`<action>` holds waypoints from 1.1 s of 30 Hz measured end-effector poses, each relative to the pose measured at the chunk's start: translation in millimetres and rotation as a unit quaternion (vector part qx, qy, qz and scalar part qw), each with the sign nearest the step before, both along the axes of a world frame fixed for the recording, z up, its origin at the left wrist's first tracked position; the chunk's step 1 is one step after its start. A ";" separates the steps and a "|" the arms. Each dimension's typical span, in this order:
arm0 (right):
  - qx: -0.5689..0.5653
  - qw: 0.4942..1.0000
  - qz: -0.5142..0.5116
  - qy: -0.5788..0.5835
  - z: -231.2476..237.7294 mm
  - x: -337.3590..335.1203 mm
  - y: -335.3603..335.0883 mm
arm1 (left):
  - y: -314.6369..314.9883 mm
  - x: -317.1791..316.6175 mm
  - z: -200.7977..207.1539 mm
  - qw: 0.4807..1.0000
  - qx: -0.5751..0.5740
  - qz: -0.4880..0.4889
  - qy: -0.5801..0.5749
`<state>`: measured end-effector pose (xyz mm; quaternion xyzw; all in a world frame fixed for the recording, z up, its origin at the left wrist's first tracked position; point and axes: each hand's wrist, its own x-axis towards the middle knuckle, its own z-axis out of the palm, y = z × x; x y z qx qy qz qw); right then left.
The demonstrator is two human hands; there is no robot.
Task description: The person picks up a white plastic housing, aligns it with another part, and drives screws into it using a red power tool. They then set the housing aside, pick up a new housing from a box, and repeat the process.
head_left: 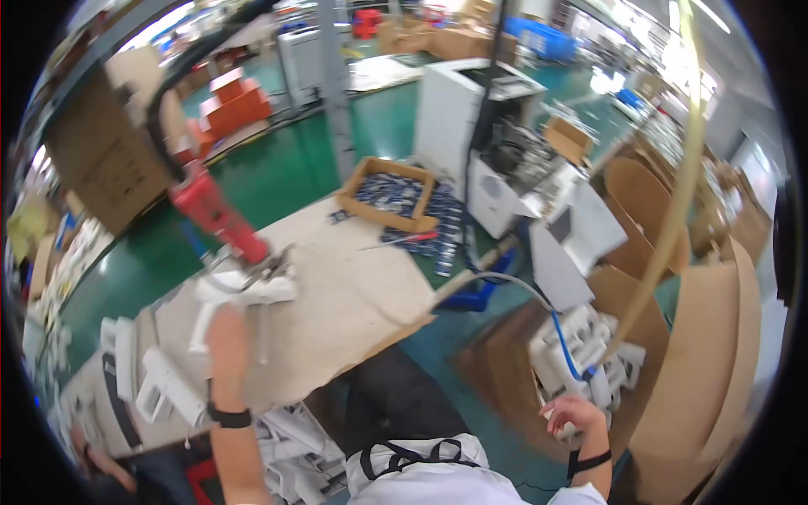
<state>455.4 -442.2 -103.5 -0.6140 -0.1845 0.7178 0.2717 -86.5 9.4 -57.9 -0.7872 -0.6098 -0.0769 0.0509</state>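
The head view shows a white molded part (273,290) near the left end of a pale surface (345,282), directly below a red tool (220,220) that hangs at a slant with its lower end at the part. The person's left hand (227,330) is at the near side of this part, blurred; its fingers are not clear, so I cannot tell whether it grasps the part or only rests against it. The right hand (574,414) is well apart from the surface, over the near edge of a large open carton (707,362), its fingers loosely bent and released, with nothing seen in its grasp. Just beyond it, a pile of white pieces (581,337) fills part of the carton, and a blue hose (566,347) reaches down to them. A black band (229,417) circles the left wrist. Further left on the surface lie more white housings (164,389), beside a dark strip (122,404). At the far edge sits a shallow cardboard box (383,219) of small dark blue pieces (389,194), with others spread next to it and a red-handled screwdriver (417,238) lying near its front corner. Further white items (295,446) are heaped below the surface's near edge.
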 end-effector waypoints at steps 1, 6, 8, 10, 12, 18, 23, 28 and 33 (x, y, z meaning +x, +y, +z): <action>0.003 1.000 0.028 0.002 22.5 -13.7 28.7 | -13.9 17.1 13.3 0.998 -0.045 0.032 -0.040; 0.311 0.912 0.264 0.036 129.7 -119.4 167.0 | -72.0 54.8 20.2 0.966 -0.096 0.105 -0.214; 0.418 0.878 0.235 0.006 159.5 -171.7 209.3 | -92.8 46.3 19.6 0.965 -0.051 0.094 -0.242; 0.540 0.809 0.190 -0.131 182.5 -219.3 252.3 | -103.1 48.3 21.8 0.956 -0.075 0.084 -0.269; 0.643 0.704 0.105 -0.280 192.4 -255.2 303.0 | -111.5 47.4 20.7 0.963 -0.057 0.072 -0.255; 0.652 0.661 -0.166 -0.333 193.0 -316.7 453.1 | -126.7 62.7 34.6 0.957 -0.083 0.042 -0.273; 0.677 0.729 -0.096 -0.034 188.6 -302.5 460.1 | -131.1 50.3 35.0 0.944 -0.046 0.029 -0.325; 0.658 0.727 -0.197 -0.007 223.6 -249.4 443.2 | -105.1 55.5 58.6 0.944 0.008 -0.053 -0.326; 0.616 0.703 -0.286 -0.210 229.1 -227.4 419.5 | -20.2 142.0 48.5 0.897 -0.038 -0.222 -0.381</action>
